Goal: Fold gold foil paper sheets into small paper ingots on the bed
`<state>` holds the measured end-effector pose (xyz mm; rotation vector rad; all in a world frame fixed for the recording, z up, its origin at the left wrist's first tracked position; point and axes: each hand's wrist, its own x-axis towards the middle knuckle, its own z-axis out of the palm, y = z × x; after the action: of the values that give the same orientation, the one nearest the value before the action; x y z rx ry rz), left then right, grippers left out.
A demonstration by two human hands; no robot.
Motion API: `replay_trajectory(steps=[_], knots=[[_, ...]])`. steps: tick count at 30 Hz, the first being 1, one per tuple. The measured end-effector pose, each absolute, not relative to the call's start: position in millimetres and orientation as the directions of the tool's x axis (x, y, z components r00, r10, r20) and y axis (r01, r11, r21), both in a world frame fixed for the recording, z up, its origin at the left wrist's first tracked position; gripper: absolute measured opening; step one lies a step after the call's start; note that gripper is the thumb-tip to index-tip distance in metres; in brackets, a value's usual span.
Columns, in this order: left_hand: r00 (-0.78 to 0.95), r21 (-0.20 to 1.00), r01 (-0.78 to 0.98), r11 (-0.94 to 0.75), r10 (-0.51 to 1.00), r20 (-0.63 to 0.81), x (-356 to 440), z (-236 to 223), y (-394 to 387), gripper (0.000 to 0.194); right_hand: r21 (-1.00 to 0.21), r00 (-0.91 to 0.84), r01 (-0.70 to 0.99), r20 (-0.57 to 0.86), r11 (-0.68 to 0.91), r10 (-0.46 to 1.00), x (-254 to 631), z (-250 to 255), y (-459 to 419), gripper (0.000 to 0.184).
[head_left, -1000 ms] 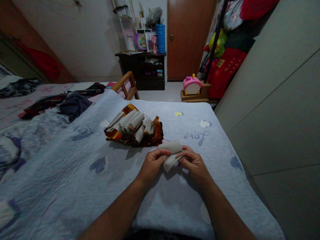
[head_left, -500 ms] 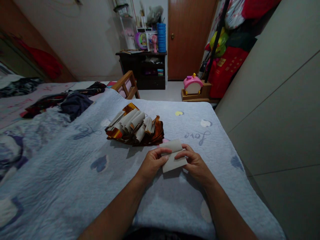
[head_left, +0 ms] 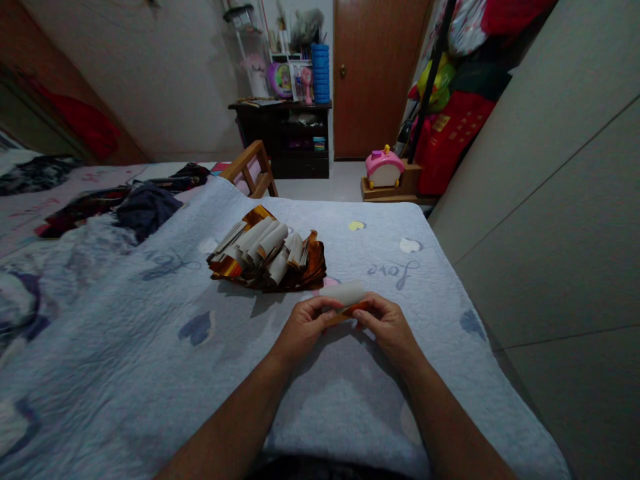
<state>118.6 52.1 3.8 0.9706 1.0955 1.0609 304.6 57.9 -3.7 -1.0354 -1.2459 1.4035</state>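
The left hand has its grip closed on the left part of the paper; the right hand pinches the right. The lower flap, pale earlier, now shows orange. The paper is over the blue quilt, near the paper pile. Beyond stand a wooden frame, dark cabinet, brown door and pink toy.

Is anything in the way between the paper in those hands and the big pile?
Nothing visible: just quilt shows between the paper, held by left hand and right hand, and the folded-paper pile.
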Motion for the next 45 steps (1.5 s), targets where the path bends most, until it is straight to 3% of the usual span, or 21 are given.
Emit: replay_trajectory(steps=[7, 12, 16, 28, 36, 45], knots=[[0.22, 0.962, -0.221, 0.162, 0.969, -0.113, 112, -1, 51, 0.044, -0.975, -0.068, -0.197, -0.095, -0.107, 0.993, 298, -11, 59, 0.031], [0.157, 0.982, -0.089, 0.168, 0.976, -0.153, 117, -6, 53, 0.038, -0.967, -0.079, -0.222, -0.113, -0.127, 0.991, 295, -16, 59, 0.041], [0.127, 0.981, -0.116, 0.155, 0.982, -0.141, 122, -8, 54, 0.032, -0.98, -0.082, -0.164, -0.099, -0.111, 0.992, 295, -19, 59, 0.048], [0.102, 0.994, -0.022, 0.109, 0.989, -0.106, 121, -10, 54, 0.017, -0.995, -0.103, 0.097, -0.031, -0.021, 0.994, 296, -26, 58, 0.044], [0.096, 0.994, -0.046, 0.098, 0.991, -0.093, 121, -13, 55, 0.032, -0.997, -0.06, 0.04, -0.071, -0.069, 0.996, 299, -24, 60, 0.048], [0.069, 0.992, 0.105, 0.074, 0.994, -0.082, 120, -13, 55, 0.041, -0.979, -0.044, 0.206, -0.005, 0.004, 0.999, 299, -26, 59, 0.048]])
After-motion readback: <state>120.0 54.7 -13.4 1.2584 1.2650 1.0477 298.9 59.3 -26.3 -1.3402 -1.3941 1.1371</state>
